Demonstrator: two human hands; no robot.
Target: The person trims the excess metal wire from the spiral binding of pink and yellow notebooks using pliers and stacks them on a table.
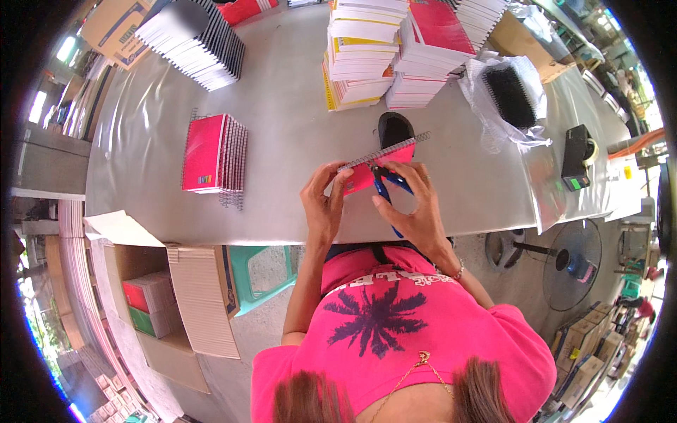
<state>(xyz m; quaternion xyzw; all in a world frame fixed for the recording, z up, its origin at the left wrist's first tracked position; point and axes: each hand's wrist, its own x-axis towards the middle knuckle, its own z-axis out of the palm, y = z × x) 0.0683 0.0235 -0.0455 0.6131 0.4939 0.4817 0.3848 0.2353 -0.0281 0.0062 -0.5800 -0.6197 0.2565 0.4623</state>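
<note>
Gripping a pink spiral notebook (371, 170), the left hand (323, 204) is being aided by the right hand (416, 208), closed on blue pliers (388, 185), above the worktop (282, 141).

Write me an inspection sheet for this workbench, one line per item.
Surface: grey table, covered in clear film.
Job's things: pink spiral notebook held by left hand; right hand holds blue pliers at its coil.
Clutter: pink notebook pile, notebook stacks, bag of black coils, tape dispenser.
Hands: both bare, both gripping.
Cables: nothing seen.
Surroundings: open carton, green stool, floor fan.
</note>
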